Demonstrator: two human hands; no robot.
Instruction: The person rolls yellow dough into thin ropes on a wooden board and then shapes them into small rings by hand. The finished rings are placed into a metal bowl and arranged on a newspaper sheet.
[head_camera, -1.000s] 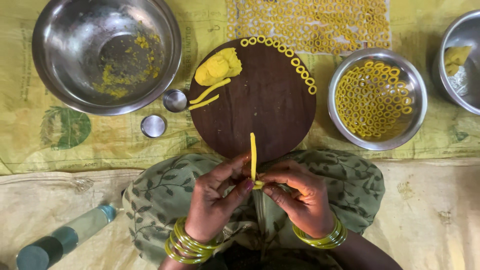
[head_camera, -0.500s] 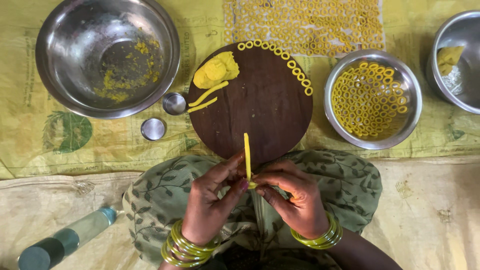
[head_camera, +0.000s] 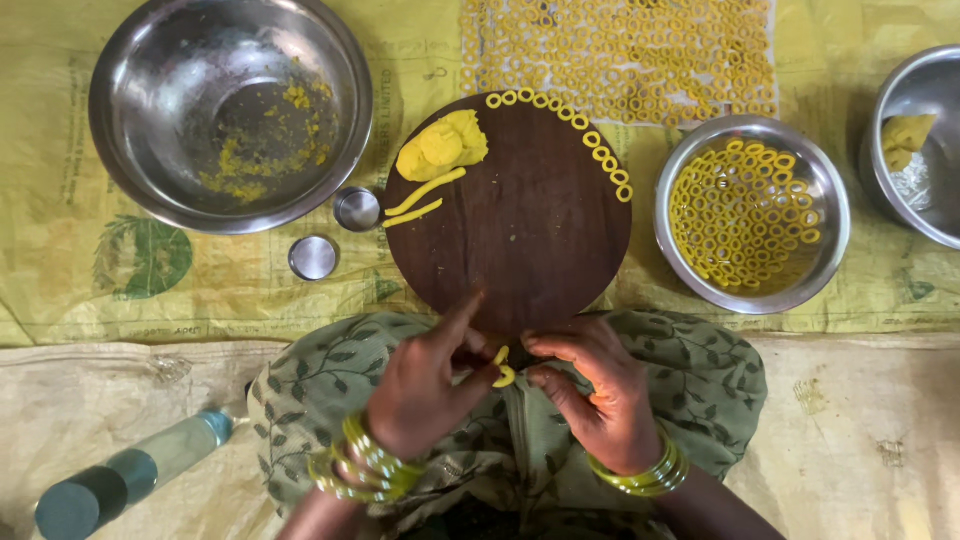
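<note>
Both hands met just near of the round wooden board (head_camera: 520, 230), above the person's lap. The left hand (head_camera: 425, 385) and the right hand (head_camera: 590, 400) each pinched one end of a short yellow dough strip (head_camera: 503, 368); each grip was closed on it by the fingertips. The strip was bent into a curl, so no single long axis could be read; its upper end pointed far, toward the board, and its lower part hooked to the right. Fingers hid both ends, so whether they met in a ring was unclear.

On the board's far left lay a dough lump (head_camera: 443, 145) and two dough sticks (head_camera: 425, 198), slanting far-right. Finished rings (head_camera: 585, 135) lined its far right edge. A steel bowl of rings (head_camera: 752, 212) stood to the right, a large steel bowl (head_camera: 230, 110) far left. Another bowl (head_camera: 915, 140) was cut off at the right edge.
</note>
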